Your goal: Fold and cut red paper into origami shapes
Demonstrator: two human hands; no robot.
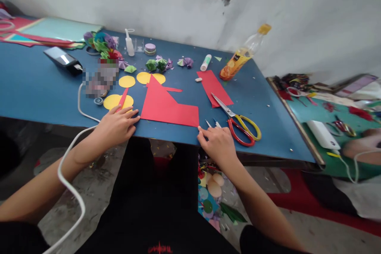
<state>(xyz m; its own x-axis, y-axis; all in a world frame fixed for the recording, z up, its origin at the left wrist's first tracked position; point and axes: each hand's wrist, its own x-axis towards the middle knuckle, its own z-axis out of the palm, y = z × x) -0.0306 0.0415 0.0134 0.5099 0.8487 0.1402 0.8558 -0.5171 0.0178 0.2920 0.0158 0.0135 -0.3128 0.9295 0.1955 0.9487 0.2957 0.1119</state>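
Observation:
My left hand lies with fingers spread near the table's front edge. Its fingertips rest at a narrow red paper strip and yellow paper circles, and touch the left side of a cut red paper sheet. At the sheet's lower right corner is the outstretched index finger of my right hand, thumb apart. Two thin pointed tools poke out beyond that hand; their kind is unclear. Scissors with red and yellow handles lie right of it, blades over a red paper piece.
Behind the papers are folded paper pieces, a glue stick, a small white bottle and a leaning juice bottle. A phone lies left. A white cable crosses my left arm. Another person's hand is at the right table.

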